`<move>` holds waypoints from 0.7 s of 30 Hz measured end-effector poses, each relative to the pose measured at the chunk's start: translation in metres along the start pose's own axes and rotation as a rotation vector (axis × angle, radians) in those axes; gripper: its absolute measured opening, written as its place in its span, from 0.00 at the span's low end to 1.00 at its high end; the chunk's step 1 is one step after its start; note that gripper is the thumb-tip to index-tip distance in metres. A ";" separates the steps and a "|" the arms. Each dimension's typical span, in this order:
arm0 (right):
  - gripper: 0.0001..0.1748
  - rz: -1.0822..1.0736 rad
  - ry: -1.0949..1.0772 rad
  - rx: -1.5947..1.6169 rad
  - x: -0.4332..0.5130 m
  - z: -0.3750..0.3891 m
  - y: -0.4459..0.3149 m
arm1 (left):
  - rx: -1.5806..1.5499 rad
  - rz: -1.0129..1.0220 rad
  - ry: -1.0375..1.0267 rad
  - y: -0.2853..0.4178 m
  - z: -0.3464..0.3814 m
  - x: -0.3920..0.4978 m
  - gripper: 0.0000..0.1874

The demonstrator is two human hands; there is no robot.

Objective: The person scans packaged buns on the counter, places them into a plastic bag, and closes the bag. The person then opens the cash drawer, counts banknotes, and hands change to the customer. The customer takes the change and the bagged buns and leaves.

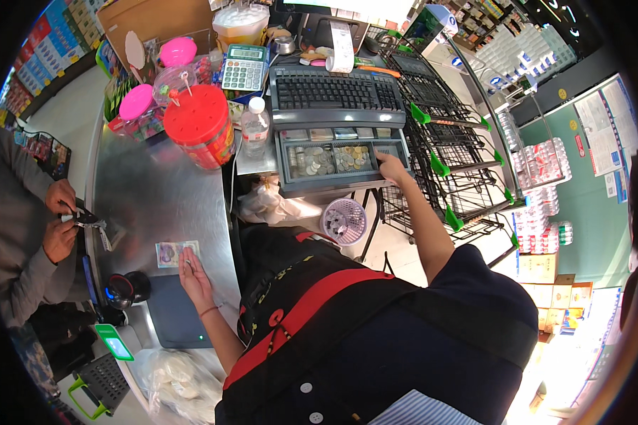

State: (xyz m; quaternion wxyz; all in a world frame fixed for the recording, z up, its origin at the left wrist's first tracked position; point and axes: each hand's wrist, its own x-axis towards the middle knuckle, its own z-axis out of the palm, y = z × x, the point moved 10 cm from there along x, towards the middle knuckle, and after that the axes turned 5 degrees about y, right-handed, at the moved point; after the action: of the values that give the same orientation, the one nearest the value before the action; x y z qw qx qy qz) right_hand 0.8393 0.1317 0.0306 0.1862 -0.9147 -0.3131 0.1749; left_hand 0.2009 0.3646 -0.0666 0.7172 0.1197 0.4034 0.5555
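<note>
My left hand (194,279) is palm up over the steel counter (149,196), its fingers curled around a small coin-like thing (190,262). Next to those fingertips lies a banknote (168,255), partly covered by the hand. At the open cash drawer (324,181), my right hand (391,168) touches the right end of the coin tray, with its fingertips at the rightmost compartment. Whether they grip anything there is hard to see. Silver coins (315,161) and yellowish coins (353,158) fill other compartments, and folded banknotes (345,133) stand in the slots behind.
Above the drawer sits a keyboard (337,93), with a calculator (245,66), water bottle (255,130) and red lollipop tub (198,127) to its left. Across the counter, another person's hands (59,223) hold a dark item. A scanner (127,289) and plastic bags (178,380) lie nearer. Shopping carts (446,138) stand right.
</note>
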 end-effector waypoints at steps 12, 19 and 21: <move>0.36 0.395 0.107 1.963 -0.013 -0.053 0.045 | -0.034 -0.019 -0.010 -0.002 0.002 0.003 0.22; 0.36 0.415 0.119 1.710 0.001 -0.021 0.089 | -0.151 -0.012 -0.109 -0.004 -0.004 -0.005 0.24; 0.20 0.303 0.277 1.241 0.001 -0.030 0.091 | 0.069 0.097 -0.097 0.007 0.000 -0.009 0.25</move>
State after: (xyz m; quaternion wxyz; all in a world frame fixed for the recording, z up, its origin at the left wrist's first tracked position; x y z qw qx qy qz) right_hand 0.8991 0.0589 0.0152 0.6917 -0.6852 0.0053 0.2279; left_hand 0.1954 0.3592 -0.0582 0.7035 0.1905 0.3809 0.5690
